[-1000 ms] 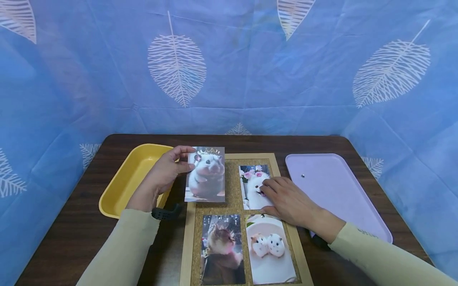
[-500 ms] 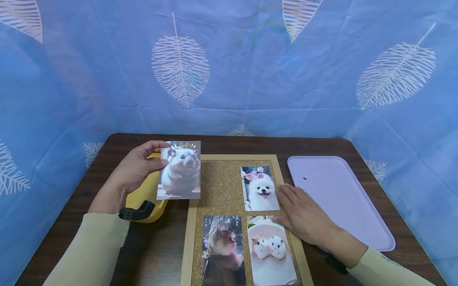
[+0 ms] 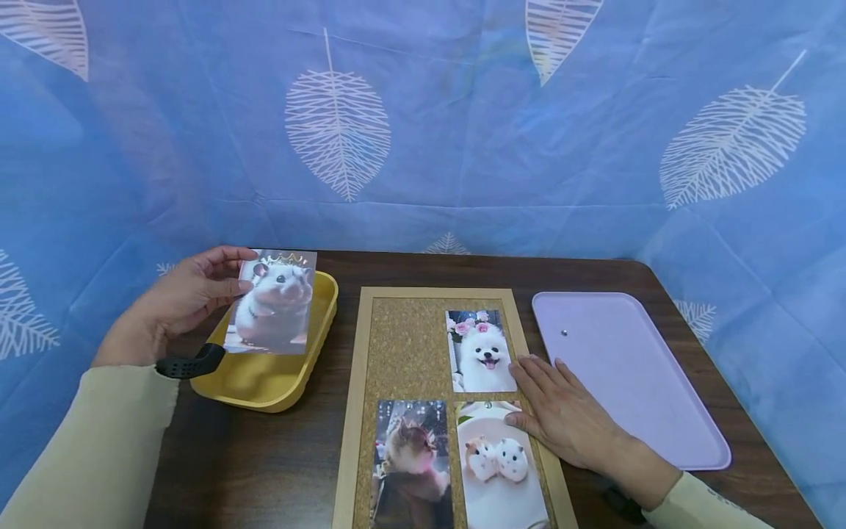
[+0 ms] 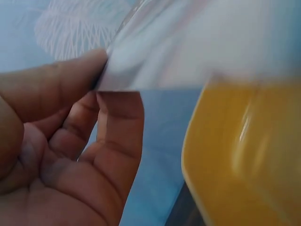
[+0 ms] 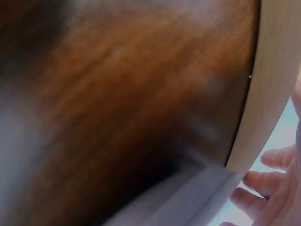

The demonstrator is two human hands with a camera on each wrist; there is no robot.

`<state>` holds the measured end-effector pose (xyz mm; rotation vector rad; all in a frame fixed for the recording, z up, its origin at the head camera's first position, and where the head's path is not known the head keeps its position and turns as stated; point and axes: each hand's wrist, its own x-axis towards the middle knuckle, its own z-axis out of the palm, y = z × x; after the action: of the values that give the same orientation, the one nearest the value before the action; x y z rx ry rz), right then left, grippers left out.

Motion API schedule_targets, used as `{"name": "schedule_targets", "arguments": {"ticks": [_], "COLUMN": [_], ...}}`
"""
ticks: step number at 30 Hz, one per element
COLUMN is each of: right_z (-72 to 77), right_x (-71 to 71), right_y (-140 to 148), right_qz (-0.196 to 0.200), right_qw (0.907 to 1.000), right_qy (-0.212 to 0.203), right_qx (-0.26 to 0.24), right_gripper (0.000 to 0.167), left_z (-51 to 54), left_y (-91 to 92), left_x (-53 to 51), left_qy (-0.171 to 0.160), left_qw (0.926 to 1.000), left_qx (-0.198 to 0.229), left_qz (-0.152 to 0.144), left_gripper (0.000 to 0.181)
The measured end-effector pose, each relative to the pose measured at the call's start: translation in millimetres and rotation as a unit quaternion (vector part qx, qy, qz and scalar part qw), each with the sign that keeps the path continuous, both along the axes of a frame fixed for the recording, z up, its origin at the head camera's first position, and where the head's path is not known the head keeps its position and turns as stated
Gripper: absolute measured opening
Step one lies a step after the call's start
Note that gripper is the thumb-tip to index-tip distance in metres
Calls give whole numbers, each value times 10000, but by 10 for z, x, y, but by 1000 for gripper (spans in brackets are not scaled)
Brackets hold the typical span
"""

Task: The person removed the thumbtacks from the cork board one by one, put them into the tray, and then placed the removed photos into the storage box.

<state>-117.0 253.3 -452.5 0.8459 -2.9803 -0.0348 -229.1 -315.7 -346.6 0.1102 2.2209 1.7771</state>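
Between thumb and fingers, my left hand (image 3: 192, 294) pinches the left edge of a hamster photo (image 3: 274, 303), a white hamster with a gold crown. That photo hangs over the yellow tray (image 3: 264, 402); the left wrist view shows the thumb on its edge. My right hand (image 3: 562, 411) rests with straight fingers on the right frame of the corkboard (image 3: 406, 345). Its fingertips lie beside the photo of a white dog (image 3: 485, 360), and its thumb reaches the photo of two hamsters (image 3: 499, 470). At lower left on the board is a brown hamster photo (image 3: 411, 463).
A pale purple tray (image 3: 628, 382) lies right of the board, with one small metal pin (image 3: 564, 333) on it. The dark wooden table (image 3: 264, 470) carries everything. Behind it hangs a blue cloth (image 3: 489, 132) with white leaf prints.
Pinching the hamster photo, my left hand has moved left from the board's upper left to over the yellow tray. My right hand has drawn back off the dog photo onto the frame.
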Motion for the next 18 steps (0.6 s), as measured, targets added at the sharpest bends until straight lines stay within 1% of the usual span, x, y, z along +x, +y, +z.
{"name": "schedule_targets", "arguments": {"ticks": [2, 5, 10, 14, 18], "right_z": [-6, -8, -18, -25, -26], "right_x": [4, 7, 9, 10, 10], "right_y": [1, 2, -1, 2, 1], "right_qz": [-13, -22, -66, -77, -56], "right_qw": [10000, 10000, 10000, 10000, 10000], "right_qy": [-4, -8, -56, -51, -16], "right_qx": [-1, 1, 20, 28, 31], "right_gripper": [79, 79, 81, 81, 81], "left_z": [-8, -28, -93, -174, -251], "left_y": [-61, -133, -173, -132, -73], "left_x": [-22, -47, -59, -56, -45], "left_qy": [-66, -234, -498, -591, -664], "left_qw": [9995, 9981, 9968, 9964, 9955], "left_qx": [-289, -514, -562, -507, -484], "left_qz": [-123, -238, -282, -342, -465], "left_gripper": [43, 44, 49, 51, 51]}}
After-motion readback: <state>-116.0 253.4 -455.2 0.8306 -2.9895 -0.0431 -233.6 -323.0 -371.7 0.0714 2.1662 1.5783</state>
